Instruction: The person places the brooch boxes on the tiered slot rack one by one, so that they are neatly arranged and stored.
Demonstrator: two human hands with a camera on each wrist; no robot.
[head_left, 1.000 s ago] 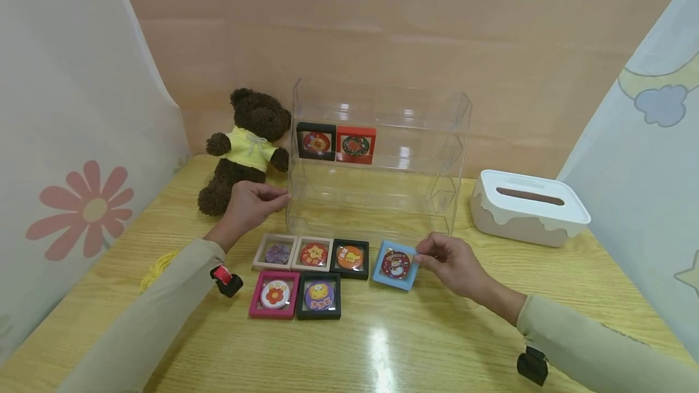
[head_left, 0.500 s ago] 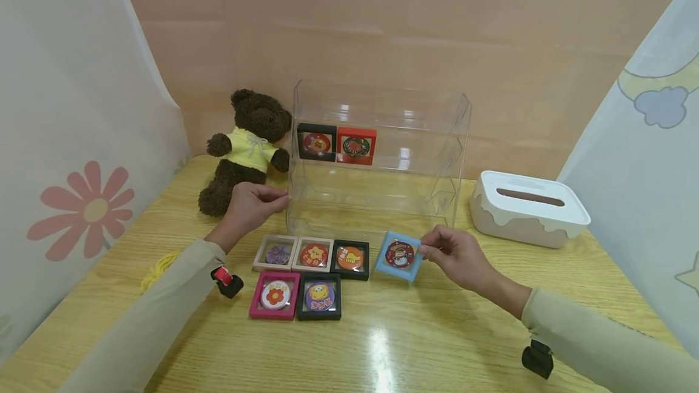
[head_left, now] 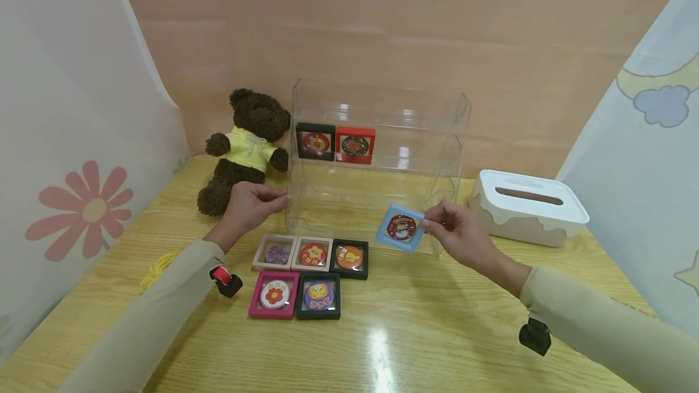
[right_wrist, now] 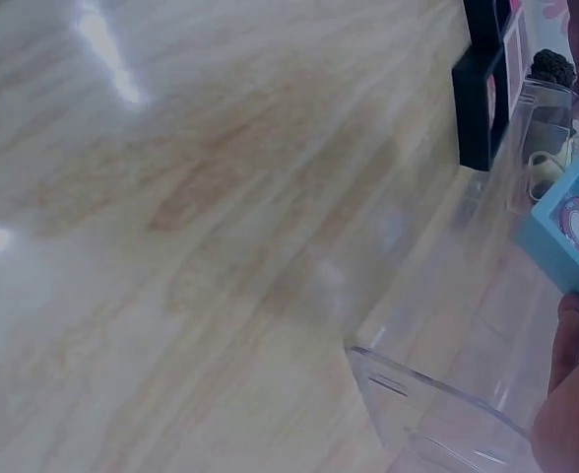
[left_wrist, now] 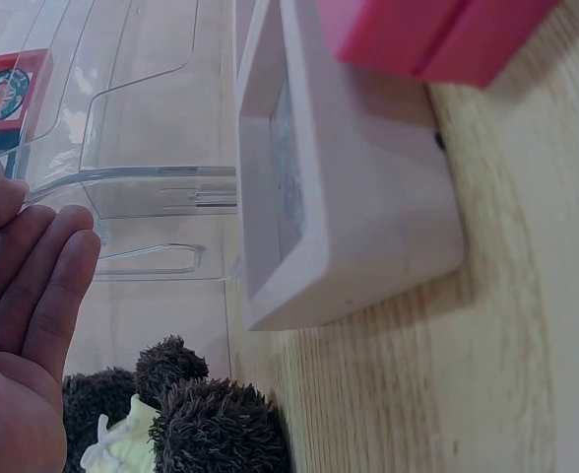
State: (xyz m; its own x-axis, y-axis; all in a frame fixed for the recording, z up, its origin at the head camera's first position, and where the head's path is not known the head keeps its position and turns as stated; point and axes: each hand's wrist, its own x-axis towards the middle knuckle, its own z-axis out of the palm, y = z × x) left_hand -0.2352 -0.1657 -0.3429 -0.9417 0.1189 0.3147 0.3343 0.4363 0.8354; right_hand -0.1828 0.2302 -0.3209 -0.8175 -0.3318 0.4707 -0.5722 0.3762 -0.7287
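Observation:
A clear acrylic display rack point(head_left: 377, 184) stands at the back of the table, with a black-framed badge point(head_left: 315, 142) and a red-framed badge point(head_left: 355, 145) side by side on one tier. My left hand point(head_left: 252, 206) pinches the rack's left side edge between thumb and index finger; the left wrist view shows the other fingers point(left_wrist: 48, 286) loosely bent. Between thumb and fingers, my right hand point(head_left: 461, 232) holds a light-blue square display frame point(head_left: 401, 227) with a red round badge by its right corner. It is raised above the table, tilted, in front of the rack's lower right part.
Several framed badges lie in two rows before the rack, among them a pink frame point(head_left: 274, 295) and a black frame point(head_left: 319, 296). A brown teddy bear point(head_left: 248, 147) sits left of the rack, a white-lidded tissue box point(head_left: 530, 208) right. Yellow cord point(head_left: 158, 270) lies by the left sleeve.
My right hand has lifted the light-blue frame off the table and carried it up and slightly right, toward the rack. The left hand has stayed at the rack's edge.

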